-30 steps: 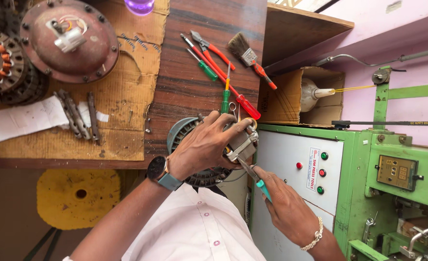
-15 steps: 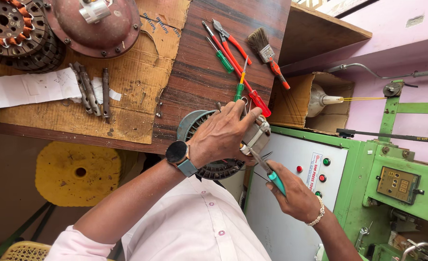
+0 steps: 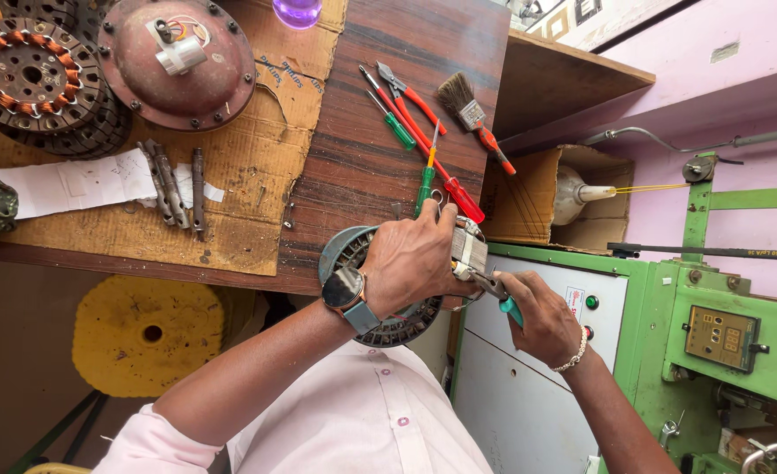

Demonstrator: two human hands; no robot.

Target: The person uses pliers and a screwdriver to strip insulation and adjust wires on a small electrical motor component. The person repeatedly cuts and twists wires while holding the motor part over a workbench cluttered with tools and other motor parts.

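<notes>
My left hand (image 3: 415, 259), with a watch on the wrist, grips a round grey slotted motor core (image 3: 353, 254) at the wooden bench's near edge. Most of the core is hidden under the hand. A small white-wrapped winding (image 3: 469, 248) sits at the core's right side, by my fingertips. My right hand (image 3: 542, 316) holds pliers with teal handles (image 3: 504, 298), whose jaws reach the winding.
On the bench (image 3: 362, 167) lie red and green screwdrivers (image 3: 424, 140), red pliers (image 3: 410, 92), a brush (image 3: 472, 114), a reddish round motor cover (image 3: 176, 61), a copper-wound stator (image 3: 28, 75) and metal strips (image 3: 173, 184) on cardboard. A green machine (image 3: 713, 333) stands right, a yellow disc (image 3: 147, 333) below.
My right hand has moved up and closer to the core, bringing the pliers' jaws to the winding. My left hand keeps its grip; the view has shifted slightly.
</notes>
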